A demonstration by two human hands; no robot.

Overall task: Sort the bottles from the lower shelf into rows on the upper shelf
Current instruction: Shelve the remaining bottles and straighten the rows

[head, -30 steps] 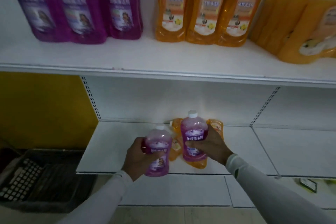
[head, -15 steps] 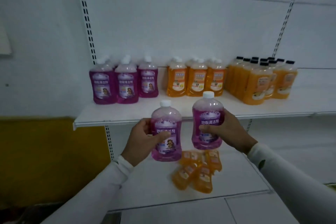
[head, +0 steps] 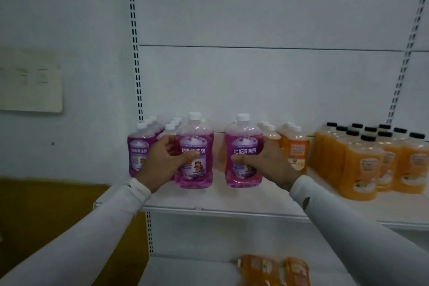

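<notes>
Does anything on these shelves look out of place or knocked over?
Yes. On the lower white shelf, two orange bottles lie on their sides rather than standing like the rows above. The right hand also holds its purple white-capped bottle in front of the orange row, not the purple one.

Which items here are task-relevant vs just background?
In play:
left hand gripping a purple bottle
right hand gripping a second purple bottle
purple row
upper shelf
orange bottles on lower shelf

Background:
black-capped orange bottles
wall paper
</notes>
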